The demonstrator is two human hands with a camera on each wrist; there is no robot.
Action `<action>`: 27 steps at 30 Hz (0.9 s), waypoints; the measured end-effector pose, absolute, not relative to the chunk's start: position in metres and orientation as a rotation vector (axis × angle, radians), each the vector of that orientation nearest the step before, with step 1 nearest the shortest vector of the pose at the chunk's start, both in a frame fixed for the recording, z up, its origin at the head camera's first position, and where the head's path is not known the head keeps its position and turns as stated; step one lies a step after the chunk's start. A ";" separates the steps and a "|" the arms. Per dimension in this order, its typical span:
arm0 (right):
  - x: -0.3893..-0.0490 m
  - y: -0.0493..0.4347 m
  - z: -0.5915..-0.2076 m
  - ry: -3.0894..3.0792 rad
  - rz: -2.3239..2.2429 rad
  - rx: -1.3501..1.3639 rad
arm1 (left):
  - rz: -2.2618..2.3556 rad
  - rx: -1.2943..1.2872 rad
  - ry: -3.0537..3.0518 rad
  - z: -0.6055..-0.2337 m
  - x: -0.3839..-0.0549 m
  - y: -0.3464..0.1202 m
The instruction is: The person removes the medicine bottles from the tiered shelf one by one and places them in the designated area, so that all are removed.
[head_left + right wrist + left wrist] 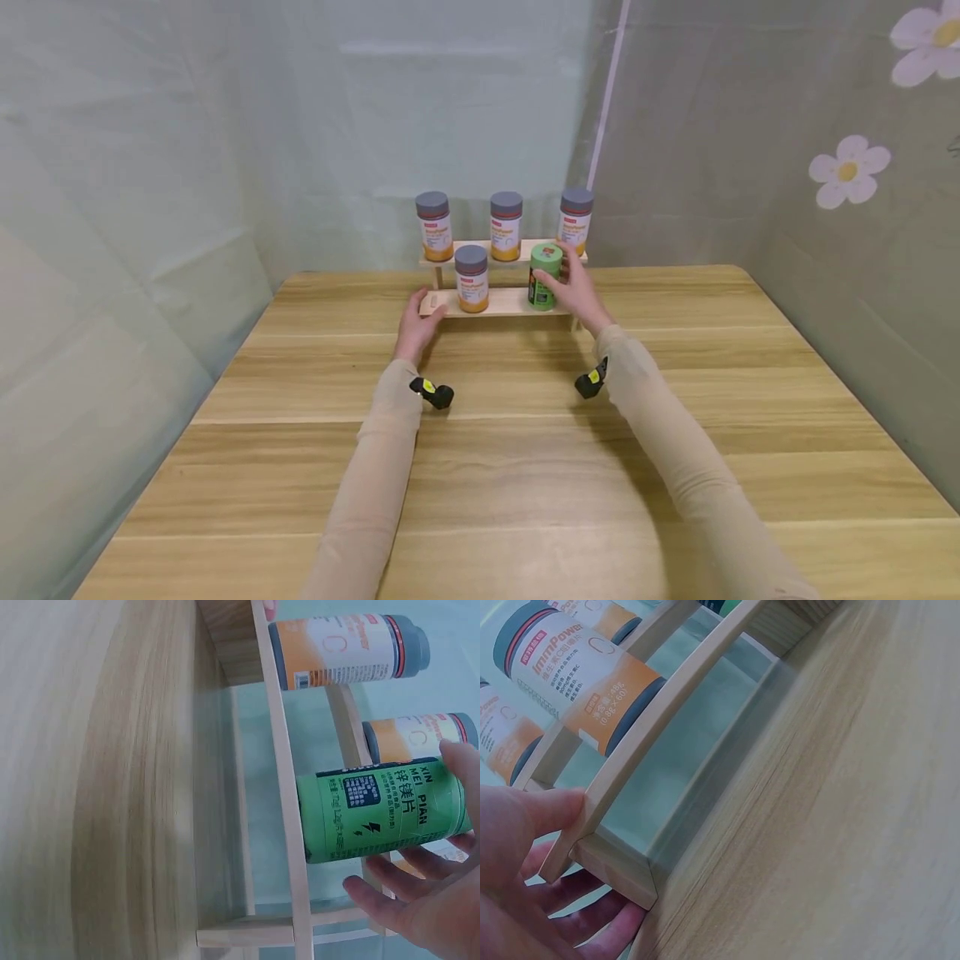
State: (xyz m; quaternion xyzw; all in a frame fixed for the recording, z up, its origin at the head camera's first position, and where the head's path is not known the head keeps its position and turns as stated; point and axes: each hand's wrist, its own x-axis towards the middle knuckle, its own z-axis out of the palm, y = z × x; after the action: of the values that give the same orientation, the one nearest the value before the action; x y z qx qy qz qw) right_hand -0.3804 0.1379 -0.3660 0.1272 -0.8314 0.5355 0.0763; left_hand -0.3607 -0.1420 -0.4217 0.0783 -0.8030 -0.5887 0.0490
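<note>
A two-tier wooden rack [504, 302] stands at the far side of the table. My left hand [417, 327] grips the left end of its lower tier; in the left wrist view the thumb lies on the board and the other fingers are around the end by the leg [619, 870]. On the right of that tier is a green bottle [542, 292] with black print, upright. My right hand [581, 293] holds it near the lid, thumb on one side and fingers on the other. Left of it on the same tier stands a white-and-orange bottle [472, 287] with a grey lid.
Three matching bottles stand along the upper tier: left [435, 233], middle [506, 233] and right [574, 225], the last partly behind my right hand. A wood-grain table [510, 475] extends in front. Pale curtains [450, 100] hang behind and at the sides.
</note>
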 end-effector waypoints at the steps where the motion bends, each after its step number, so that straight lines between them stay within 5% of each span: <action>1: -0.381 0.139 -0.366 -2.498 1.595 0.380 | -1.798 0.242 -2.447 -0.422 -0.361 -0.142; 27: -0.412 0.175 -0.323 -2.248 1.466 0.090 | -1.772 0.198 -2.459 -0.426 -0.363 -0.131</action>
State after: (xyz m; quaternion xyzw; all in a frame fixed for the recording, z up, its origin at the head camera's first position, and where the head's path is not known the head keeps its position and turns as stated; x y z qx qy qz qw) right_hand -0.4123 0.1746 -0.3228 0.0325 -0.8155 0.5317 0.2262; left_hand -0.3627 -0.1305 -0.4261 0.0650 -0.8085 -0.5826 0.0520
